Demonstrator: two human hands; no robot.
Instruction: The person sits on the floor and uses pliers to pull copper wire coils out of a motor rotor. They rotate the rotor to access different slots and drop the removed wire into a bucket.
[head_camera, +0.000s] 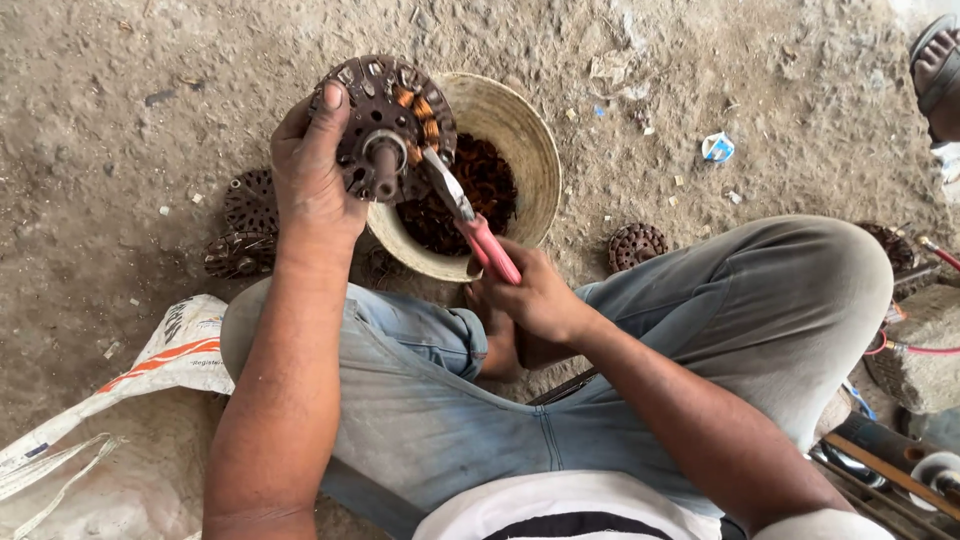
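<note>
Seen from above, a person wears faded grey-blue jeans (640, 340) — dusty across the thighs, the cuffs rolled up near the ankles, a seam running down the middle between the legs. A white shirt (560, 510) crossed by a dark band shows at the lower edge, with a short white sleeve (820, 525) ending above the elbow. The forearms are bare, as are the left hand (315, 180), the right hand (535, 295) and one foot — no gloves, no watch.

You had open dirt floor (150, 80) up and to the left. The bucket (530, 150) blocked the middle, old rotors (245, 225) sat by your left knee, and your legs closed the bottom.
</note>
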